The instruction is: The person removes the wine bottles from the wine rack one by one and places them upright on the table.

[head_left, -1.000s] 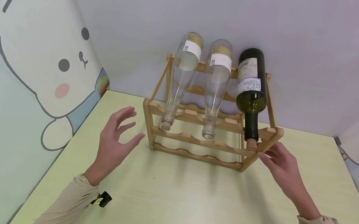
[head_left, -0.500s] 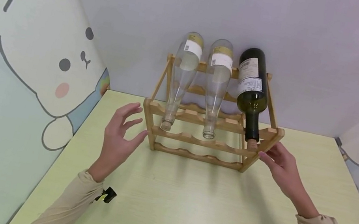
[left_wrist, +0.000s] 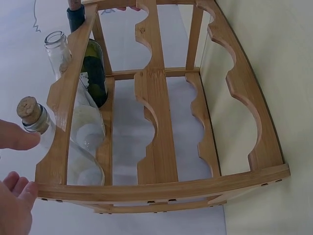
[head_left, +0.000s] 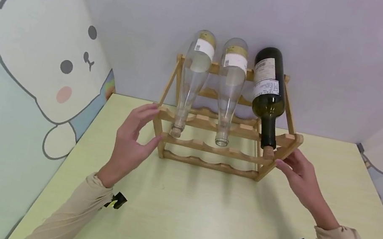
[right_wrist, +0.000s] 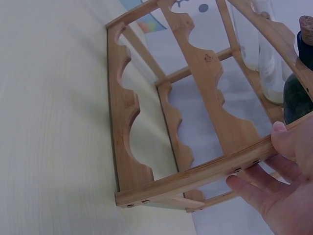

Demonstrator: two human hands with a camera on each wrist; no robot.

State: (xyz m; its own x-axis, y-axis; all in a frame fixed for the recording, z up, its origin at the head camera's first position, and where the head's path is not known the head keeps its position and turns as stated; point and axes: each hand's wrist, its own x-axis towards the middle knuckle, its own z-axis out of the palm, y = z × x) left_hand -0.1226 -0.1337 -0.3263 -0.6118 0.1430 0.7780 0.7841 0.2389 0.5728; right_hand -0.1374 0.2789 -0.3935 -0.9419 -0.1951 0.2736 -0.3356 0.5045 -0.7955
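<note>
A wooden wine rack (head_left: 209, 148) stands on the table against the wall, with three bottles neck-down-forward on its top tier. At left lies a clear corked bottle (head_left: 195, 73), in the middle a clear uncorked bottle (head_left: 231, 84), at right a dark green corked wine bottle (head_left: 271, 82). My left hand (head_left: 130, 138) is at the rack's left side, thumb and fingers spread around the front corner; in the left wrist view its fingertips (left_wrist: 22, 188) are by the side rail. My right hand (head_left: 299, 172) grips the right side rail, thumb (right_wrist: 286, 139) on one face and fingers beneath.
The pale wood-grain table (head_left: 197, 218) extends in front of the rack and to both sides. A plain light wall (head_left: 148, 13) is close behind the bottles. Another wall (head_left: 20, 85) with a cartoon rabbit rises along the left edge.
My left hand has moved right and up to the rack's left side. The right hand has stayed at the right rail. The rack and bottles keep their places.
</note>
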